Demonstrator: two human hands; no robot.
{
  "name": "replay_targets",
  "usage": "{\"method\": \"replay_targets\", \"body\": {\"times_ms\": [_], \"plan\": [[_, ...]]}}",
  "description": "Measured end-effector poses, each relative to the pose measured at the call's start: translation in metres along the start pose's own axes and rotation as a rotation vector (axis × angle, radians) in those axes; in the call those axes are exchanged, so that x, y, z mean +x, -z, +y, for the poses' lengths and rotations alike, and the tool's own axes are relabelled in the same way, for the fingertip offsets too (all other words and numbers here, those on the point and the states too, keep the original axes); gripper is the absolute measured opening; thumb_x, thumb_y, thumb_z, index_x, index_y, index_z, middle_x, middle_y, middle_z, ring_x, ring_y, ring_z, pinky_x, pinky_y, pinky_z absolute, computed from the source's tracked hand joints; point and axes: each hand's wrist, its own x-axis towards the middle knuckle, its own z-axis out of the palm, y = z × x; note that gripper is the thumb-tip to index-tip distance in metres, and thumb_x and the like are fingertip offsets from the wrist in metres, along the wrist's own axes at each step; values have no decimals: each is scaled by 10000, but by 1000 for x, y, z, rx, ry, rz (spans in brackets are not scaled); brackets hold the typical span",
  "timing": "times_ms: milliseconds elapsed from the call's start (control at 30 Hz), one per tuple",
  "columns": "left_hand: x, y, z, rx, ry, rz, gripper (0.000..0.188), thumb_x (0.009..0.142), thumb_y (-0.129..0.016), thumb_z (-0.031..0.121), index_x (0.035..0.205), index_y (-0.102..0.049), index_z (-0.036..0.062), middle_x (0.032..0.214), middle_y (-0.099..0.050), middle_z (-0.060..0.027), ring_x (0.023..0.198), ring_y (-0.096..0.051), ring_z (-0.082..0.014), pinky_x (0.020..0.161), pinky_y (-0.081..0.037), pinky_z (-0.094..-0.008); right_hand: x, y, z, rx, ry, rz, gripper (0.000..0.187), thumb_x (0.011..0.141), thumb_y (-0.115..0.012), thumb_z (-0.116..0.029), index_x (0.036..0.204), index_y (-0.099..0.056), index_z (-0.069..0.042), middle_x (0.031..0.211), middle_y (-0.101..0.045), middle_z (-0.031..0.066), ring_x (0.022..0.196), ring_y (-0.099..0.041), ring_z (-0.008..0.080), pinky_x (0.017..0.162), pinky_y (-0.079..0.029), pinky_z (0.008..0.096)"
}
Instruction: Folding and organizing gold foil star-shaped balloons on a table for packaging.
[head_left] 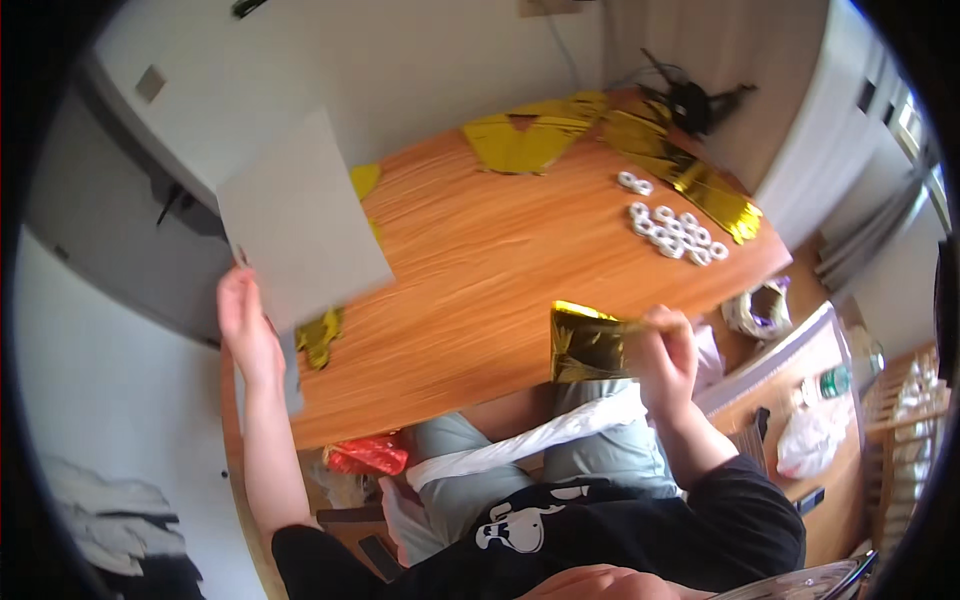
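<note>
My left hand (252, 330) pinches the lower left edge of a pale grey flat board (302, 220), raised and tilted above the table's left part. On the right, my right hand (665, 362) is closed on a folded piece of gold foil (585, 345), held over the table's near edge. Its fingertips are partly blurred. A small crumpled bit of gold foil (320, 338) lies on the table below the board. Several white rings (672, 235), like small rolls of tape, sit in a cluster at the far right.
On the wooden table (450, 270), more gold foil sheets (535, 140) lie along the back edge. A black device with antennas (690, 105) stands in the far corner. A white roll (530, 440) lies across my lap. To the right are a plastic bag (815, 440) and a green-capped bottle (832, 383).
</note>
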Motion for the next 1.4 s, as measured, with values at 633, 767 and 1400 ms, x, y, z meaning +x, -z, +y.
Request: {"method": "replay_targets", "body": {"times_ms": [633, 767, 1400], "plan": [[-66, -268, 23, 859, -389, -905, 288, 870, -772, 334, 1062, -712, 128, 1143, -658, -76, 1068, -666, -272, 892, -556, -413, -37, 190, -58, 336, -332, 475, 310, 1082, -491, -161, 1376, -524, -66, 1253, -640, 58, 1127, -639, 181, 983, -517, 345], [-45, -409, -29, 633, -530, -857, 270, 954, -687, 269, 1194, -686, 144, 1273, -644, -69, 1143, -659, -252, 948, -551, -416, -42, 180, -73, 349, -334, 557, 299, 1086, -487, -150, 1369, -530, -62, 1282, -638, 64, 1146, -637, 186, 993, -515, 340], [-81, -205, 2, 682, -464, -864, 217, 920, -733, 245, 1038, -624, 99, 1037, -706, -88, 976, -688, -311, 837, -559, -443, -23, 120, -33, 127, -418, 272, 194, 1025, -592, -75, 1213, -613, -30, 941, -640, -9, 769, -584, 52, 667, -446, 172]]}}
